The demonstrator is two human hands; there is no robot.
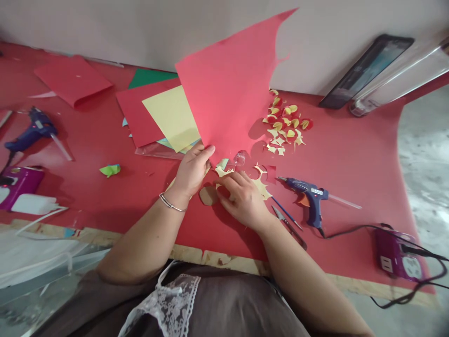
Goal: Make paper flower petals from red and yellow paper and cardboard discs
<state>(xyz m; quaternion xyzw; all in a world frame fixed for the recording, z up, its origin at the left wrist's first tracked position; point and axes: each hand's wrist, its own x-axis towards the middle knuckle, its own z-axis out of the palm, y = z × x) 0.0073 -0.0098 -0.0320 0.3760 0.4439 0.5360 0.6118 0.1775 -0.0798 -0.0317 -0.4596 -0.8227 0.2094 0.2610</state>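
Observation:
A large red sheet [233, 84] with cut-out curves along its right edge stands raised, its lower left corner pinched in my left hand [192, 171]. My right hand [240, 194] is low over the yellow paper scraps [260, 186], fingers bent and close together; what its fingertips touch is too small to tell. Between the hands lies a brown rounded piece [208, 195] on the red tabletop [224, 234]. Scissors [289, 227] and a thin blue stick [286, 211] lie just right of my right hand.
Blue glue guns lie at right [308, 194] and left [35, 131]. Small red and yellow pieces [289, 122] are piled at the back. Yellow [171, 117] and red sheets [135, 107] lie back left. Purple power blocks [400, 257] with cables sit at both sides.

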